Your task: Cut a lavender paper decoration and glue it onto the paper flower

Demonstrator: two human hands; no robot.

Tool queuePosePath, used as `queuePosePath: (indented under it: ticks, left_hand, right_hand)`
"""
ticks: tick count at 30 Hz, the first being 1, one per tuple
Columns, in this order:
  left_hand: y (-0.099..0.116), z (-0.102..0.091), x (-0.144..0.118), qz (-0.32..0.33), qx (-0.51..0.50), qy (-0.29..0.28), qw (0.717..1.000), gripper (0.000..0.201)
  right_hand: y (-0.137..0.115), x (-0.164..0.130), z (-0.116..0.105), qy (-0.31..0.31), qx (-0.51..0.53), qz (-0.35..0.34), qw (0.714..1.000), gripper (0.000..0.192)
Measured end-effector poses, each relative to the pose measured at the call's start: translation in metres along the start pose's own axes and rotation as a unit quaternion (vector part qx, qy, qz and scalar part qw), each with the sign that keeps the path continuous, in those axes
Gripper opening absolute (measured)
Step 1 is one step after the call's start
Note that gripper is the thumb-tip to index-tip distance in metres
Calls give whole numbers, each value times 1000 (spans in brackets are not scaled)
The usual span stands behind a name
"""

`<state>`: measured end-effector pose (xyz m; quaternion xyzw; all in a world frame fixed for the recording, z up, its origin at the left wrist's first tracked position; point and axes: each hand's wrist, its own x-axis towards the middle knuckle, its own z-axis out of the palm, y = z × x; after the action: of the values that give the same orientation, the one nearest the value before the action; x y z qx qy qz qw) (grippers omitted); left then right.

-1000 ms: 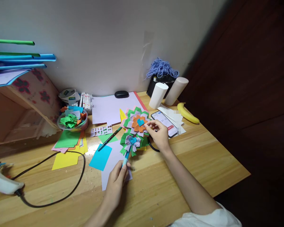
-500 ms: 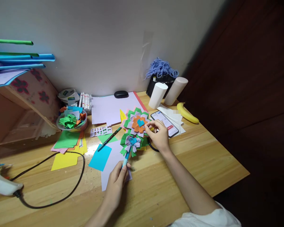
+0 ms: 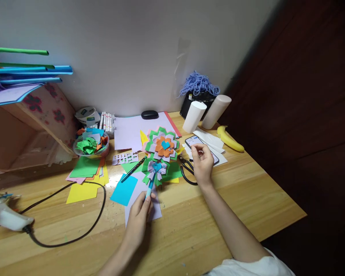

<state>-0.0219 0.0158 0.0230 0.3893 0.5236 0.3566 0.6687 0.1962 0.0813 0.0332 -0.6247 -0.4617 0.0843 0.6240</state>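
Wooden desk meets a pale wall, its right side falling off into dark shadow where nothing can be made out. The left hand has its fingers closed round the blue stem of a small paper flower, which lies just below the large paper flower. The right hand hovers loosely curled over the phone and black scissors, gripping nothing (the scissors are partly hidden beneath it). Half a second ago that hand pinched the large flower's edge; it has since let go and drawn rightward. At the left edge the glue gun is cut off.
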Motion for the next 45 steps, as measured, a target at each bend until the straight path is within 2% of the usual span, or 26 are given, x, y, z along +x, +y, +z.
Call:
queuePosePath:
  ticks: [1,3,5,6,9,13,16,19,26,29,31,33,36,41,43,45]
  left_hand:
    - [2,-2,2,7,-8,6,1000,42]
    - [6,-7,6,19,-27,23,999,45]
    - [9,-13,10,27,-42,38,998,46]
    - [11,-15,11,30,-46,43,998,46]
    - [14,-18,13,36,-51,53,997,45]
    - [17,-18,11,40,-51,58,996,44]
    - [17,-18,10,42,-51,54,996,45]
    - [17,-18,10,43,-50,50,997,45]
    - [16,-19,10,43,-47,53,997,48]
    - [13,-17,11,35,-41,42,998,48]
    - [11,-15,11,28,-34,30,999,49]
    - [8,-13,11,21,-22,13,999,51]
    - [5,-11,9,5,8,-22,1000,51]
    - [1,-10,5,-1,57,-50,997,43]
    - [1,-9,3,6,75,-46,996,41]
    - [0,-8,2,14,92,-42,995,40]
  right_hand:
    - [4,0,1,-18,-7,9,1000,16]
    - [13,-3,4,-123,-46,11,991,12]
    - [18,-7,9,-237,-96,-14,966,9]
    - [19,-9,12,-270,-119,-31,955,8]
    - [18,-13,18,-284,-162,-66,943,6]
    - [14,-13,19,-319,-155,-91,930,5]
    - [14,-14,18,-367,-155,-82,914,5]
    - [15,-16,19,-385,-171,-71,904,3]
    - [14,-16,16,-400,-159,-59,901,9]
    - [8,-10,9,-385,-106,-64,915,8]
    - [2,-3,3,-333,-56,-71,939,9]
    - [-5,4,-2,-251,-35,-87,963,10]
    - [-14,15,-10,-171,-60,-135,974,8]
    - [-24,30,-14,-180,-107,-178,962,5]
    - [-27,34,-12,-181,-95,-151,967,5]
    - [-29,35,-8,-186,-66,-92,976,7]
